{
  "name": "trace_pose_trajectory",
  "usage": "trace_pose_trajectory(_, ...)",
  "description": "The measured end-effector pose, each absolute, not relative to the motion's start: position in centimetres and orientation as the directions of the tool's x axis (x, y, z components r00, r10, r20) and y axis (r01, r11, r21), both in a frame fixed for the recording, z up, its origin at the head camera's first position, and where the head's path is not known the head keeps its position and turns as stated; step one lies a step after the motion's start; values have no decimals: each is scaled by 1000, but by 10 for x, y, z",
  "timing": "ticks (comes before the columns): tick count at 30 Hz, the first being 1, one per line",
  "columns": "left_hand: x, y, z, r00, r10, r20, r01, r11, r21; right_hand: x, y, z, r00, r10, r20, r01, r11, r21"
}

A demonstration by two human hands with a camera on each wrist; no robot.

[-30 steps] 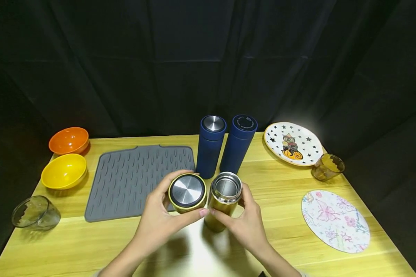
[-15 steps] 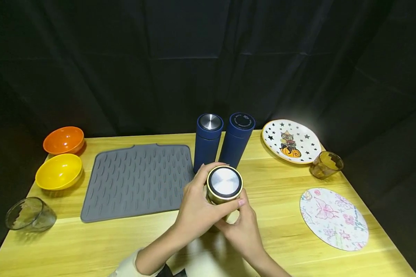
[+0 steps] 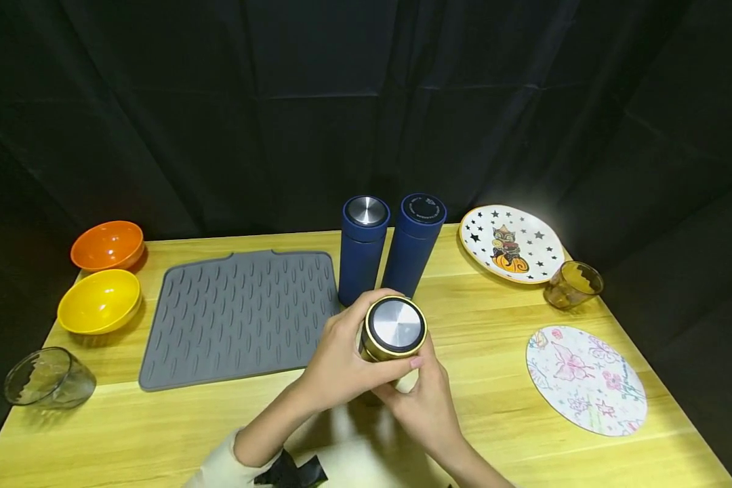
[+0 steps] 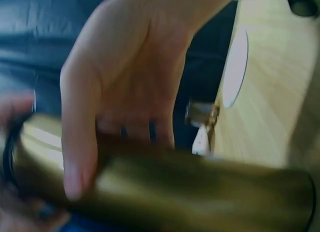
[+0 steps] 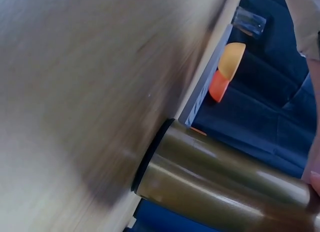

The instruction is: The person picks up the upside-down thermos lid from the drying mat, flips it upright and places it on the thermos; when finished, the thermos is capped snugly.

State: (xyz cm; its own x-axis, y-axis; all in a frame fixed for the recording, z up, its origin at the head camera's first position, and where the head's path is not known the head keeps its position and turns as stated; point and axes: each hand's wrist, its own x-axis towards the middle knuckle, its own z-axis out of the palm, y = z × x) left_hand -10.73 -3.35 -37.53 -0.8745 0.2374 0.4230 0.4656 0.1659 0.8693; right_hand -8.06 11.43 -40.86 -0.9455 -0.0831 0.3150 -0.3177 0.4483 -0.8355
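A gold thermos bottle [image 3: 378, 352] stands near the middle of the wooden table [image 3: 494, 339], with its steel-topped lid [image 3: 396, 325] seated on its mouth. My left hand [image 3: 349, 351] wraps round the lid, fingers behind it and thumb in front. My right hand [image 3: 425, 400] grips the bottle's body lower down, which hides most of it. The left wrist view shows my left hand [image 4: 120, 87] curled over the gold bottle [image 4: 195, 192]. In the right wrist view the gold bottle [image 5: 225, 177] stands with its black base ring on the table [image 5: 75, 92].
Two dark blue thermos bottles [image 3: 363, 247] [image 3: 416, 242] stand just behind the hands. A grey ribbed mat [image 3: 238, 315] lies to the left, beyond it an orange bowl [image 3: 106, 244], a yellow bowl [image 3: 99, 299] and a clear glass [image 3: 47, 378]. Right: starred plate [image 3: 511, 242], amber glass [image 3: 573, 285], floral mat [image 3: 585, 379].
One second ago my left hand held the lid beside the open bottle. It moved right and set the lid on the mouth; both hands now stay on the closed bottle.
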Motion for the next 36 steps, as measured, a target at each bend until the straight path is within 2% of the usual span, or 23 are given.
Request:
trace_pose_trajectory(6, -126, -43, -381, -791, 413, 452, 481, -37, 876, -82, 115, -409, -950, -103, 296, -311, 428, -848)
trace_pose_trajectory(13, -134, -42, -384, -744, 464, 481, 495, -102, 863, -81, 116, -408, -958, -116, 264, -288, 419, -861)
trace_pose_trajectory(17, -132, -39, -385, -766, 413, 493, 533, -20, 846, -83, 117, -409, -939, -148, 309, -343, 419, -841)
trace_pose_trajectory(20, -126, -33, -385, -797, 295, 527, 573, 92, 815, -84, 117, -410, -924, -162, 346, -382, 418, -824)
trace_pose_trajectory(22, -122, -31, -386, -795, 240, 557, 594, 126, 794, -84, 116, -410, -921, -161, 354, -389, 420, -820)
trace_pose_trajectory(24, -121, -30, -388, -776, 224, 589, 621, 115, 775, -84, 116, -410, -933, -146, 329, -360, 410, -838)
trace_pose_trajectory(27, -121, -31, -390, -746, 278, 606, 637, 29, 771, -83, 117, -410, -938, -140, 318, -348, 413, -842)
trace_pose_trajectory(33, -117, -29, -390, -787, 228, 573, 602, 82, 794, -84, 118, -411, -925, -160, 345, -380, 403, -832)
trace_pose_trajectory(36, -117, -30, -389, -775, 258, 577, 603, 26, 797, -84, 118, -412, -930, -154, 335, -368, 409, -835)
